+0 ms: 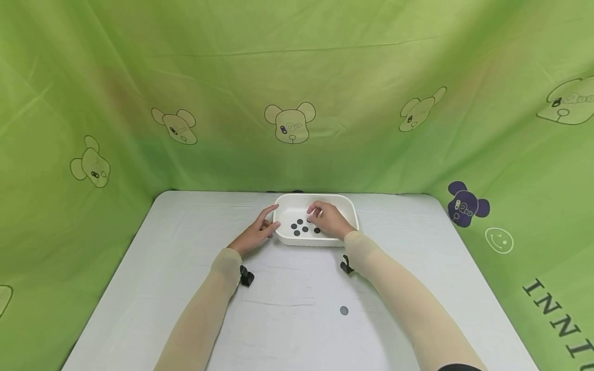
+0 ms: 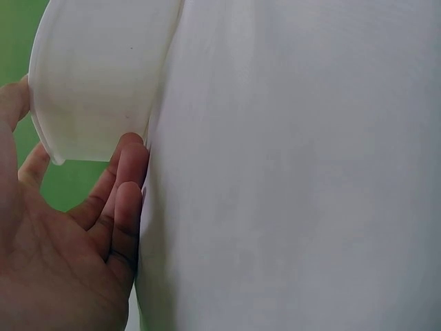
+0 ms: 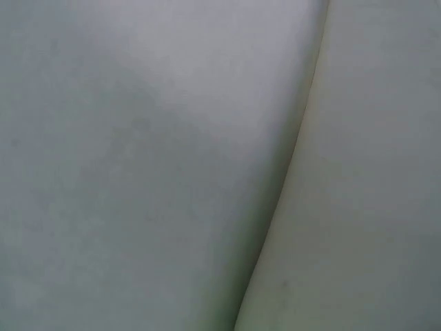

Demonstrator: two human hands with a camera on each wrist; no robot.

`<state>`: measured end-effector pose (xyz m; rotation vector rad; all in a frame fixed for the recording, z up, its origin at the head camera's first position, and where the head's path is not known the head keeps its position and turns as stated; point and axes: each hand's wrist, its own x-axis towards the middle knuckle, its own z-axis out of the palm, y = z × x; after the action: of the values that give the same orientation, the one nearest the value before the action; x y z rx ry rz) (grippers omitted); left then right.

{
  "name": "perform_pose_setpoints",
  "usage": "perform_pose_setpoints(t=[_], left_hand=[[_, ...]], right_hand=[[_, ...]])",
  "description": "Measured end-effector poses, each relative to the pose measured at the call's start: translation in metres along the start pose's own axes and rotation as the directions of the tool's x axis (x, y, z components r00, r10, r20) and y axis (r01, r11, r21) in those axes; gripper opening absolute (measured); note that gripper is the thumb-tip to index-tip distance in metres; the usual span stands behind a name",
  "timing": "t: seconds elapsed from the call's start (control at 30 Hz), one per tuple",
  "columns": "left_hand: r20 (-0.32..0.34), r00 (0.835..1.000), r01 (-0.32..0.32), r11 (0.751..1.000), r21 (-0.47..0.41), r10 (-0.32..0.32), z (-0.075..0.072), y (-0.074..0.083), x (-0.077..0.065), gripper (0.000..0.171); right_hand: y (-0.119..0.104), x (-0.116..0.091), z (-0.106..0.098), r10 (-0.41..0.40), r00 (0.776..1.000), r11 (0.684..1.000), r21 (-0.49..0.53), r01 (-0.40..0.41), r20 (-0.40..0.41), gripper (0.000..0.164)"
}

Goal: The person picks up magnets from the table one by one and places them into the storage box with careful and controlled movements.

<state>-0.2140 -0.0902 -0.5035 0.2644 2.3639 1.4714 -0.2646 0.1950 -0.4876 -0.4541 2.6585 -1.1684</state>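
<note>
A white oblong tray (image 1: 315,242) stands at the back of the table, with several dark round discs (image 1: 299,221) on its floor. At the tray's left end my left hand (image 1: 252,236) spreads its thumb and forefinger to the rim. In the left wrist view, this hand's other fingers (image 2: 127,200) bend low by the tray's outer wall (image 2: 96,89). My right hand (image 1: 329,219) reaches over the front rim into the tray. Its thumb and forefinger are bent with a gap between them, and one disc shows partly hidden at the thumb tip.
One grey disc (image 1: 344,310) lies on the white-covered table (image 1: 287,319), near the right forearm. Black camera mounts (image 1: 246,276) sit at both wrists. A green cloth (image 1: 297,165) with bear prints hangs behind and at the sides. The right wrist view shows only pale surfaces.
</note>
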Motion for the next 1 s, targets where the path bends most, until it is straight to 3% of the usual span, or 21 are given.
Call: perform_pose_setpoints(t=[0.53,1.0], left_hand=[[0.013,1.0,-0.006,1.0,-0.018,0.006,0.002,-0.002,-0.001,0.067],[0.005,1.0,-0.016,1.0,0.013,0.016,0.0,-0.002,0.001,0.068]], right_hand=[[-0.01,-0.016,-0.01,-0.044,0.998,0.997,-0.059,0.041,-0.043,0.014],[-0.022,-0.054,-0.033,-0.146,0.986,0.988,-0.052,0.142,-0.079,0.021]])
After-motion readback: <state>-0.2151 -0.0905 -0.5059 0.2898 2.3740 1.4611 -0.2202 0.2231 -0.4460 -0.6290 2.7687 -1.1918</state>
